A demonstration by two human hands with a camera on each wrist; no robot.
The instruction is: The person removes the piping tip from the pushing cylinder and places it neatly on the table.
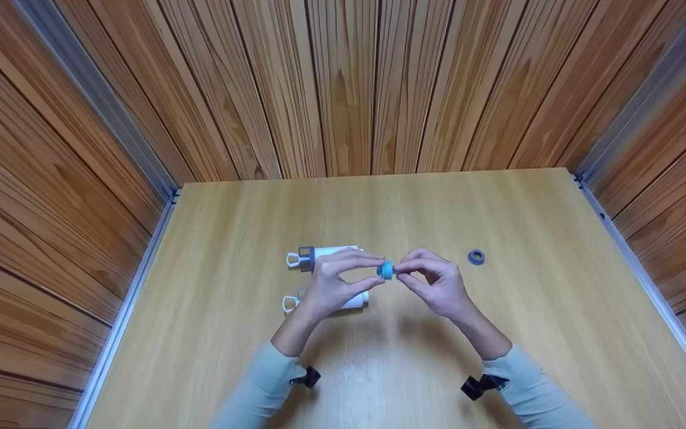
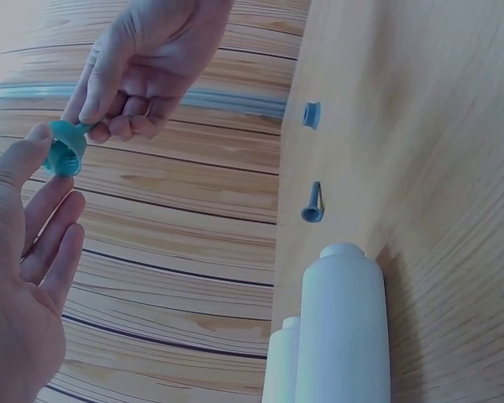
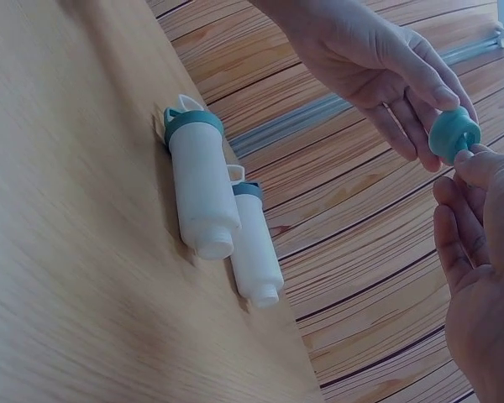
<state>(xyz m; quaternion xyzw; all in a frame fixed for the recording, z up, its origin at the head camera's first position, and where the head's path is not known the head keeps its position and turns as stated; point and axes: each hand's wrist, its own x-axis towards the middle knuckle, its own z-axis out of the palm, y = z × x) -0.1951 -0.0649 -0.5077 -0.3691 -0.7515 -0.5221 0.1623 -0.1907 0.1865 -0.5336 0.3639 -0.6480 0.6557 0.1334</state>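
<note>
Above the table, my left hand (image 1: 343,280) pinches a teal ring-shaped cap (image 1: 386,270) between thumb and fingertips. From the other side my right hand (image 1: 435,280) grips a thin teal stem (image 3: 464,148) between thumb and index finger. In the right wrist view the stem enters the middle of the cap. The left wrist view shows the cap's hollow, threaded inside. Beneath and beside the left hand lie two white bottles, one with a dark grey-blue collar (image 1: 306,258) and the other with a teal collar (image 3: 185,119); the hand partly covers both in the head view.
A dark grey-blue ring (image 1: 476,257) lies to the right on the wooden table (image 1: 230,369). Near it, a small funnel-shaped grey-blue piece (image 2: 313,203) shows in the left wrist view. Wood-panelled walls (image 1: 343,89) enclose the table at the back and both sides.
</note>
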